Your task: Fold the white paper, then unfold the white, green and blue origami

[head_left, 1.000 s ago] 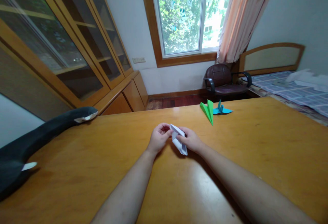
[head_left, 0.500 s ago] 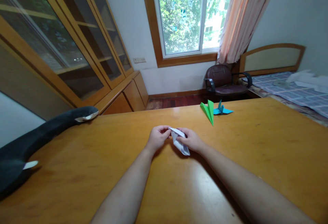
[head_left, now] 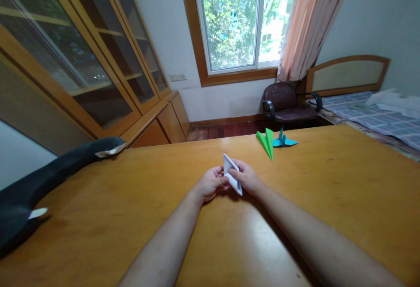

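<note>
A small folded white paper (head_left: 231, 173) stands nearly upright between both hands, just above a wooden table (head_left: 315, 182). My left hand (head_left: 211, 184) pinches its lower left side. My right hand (head_left: 246, 176) grips its right edge with thumb and fingers. Part of the paper is hidden behind my fingers. Further back on the table lie a green paper plane (head_left: 266, 143) and, touching it on the right, a blue folded paper figure (head_left: 284, 141).
A black-and-white plush whale (head_left: 39, 182) lies along the table's left edge. Glass-door wooden cabinets (head_left: 82, 55) line the left wall. Beyond the table are a dark armchair (head_left: 285, 103), a window (head_left: 241, 20) with a curtain, and a bed (head_left: 377, 112) at right.
The white paper has been turned from a slanted, flatter position to nearly upright. My left hand moved right and closer to the right hand, closing in under the paper.
</note>
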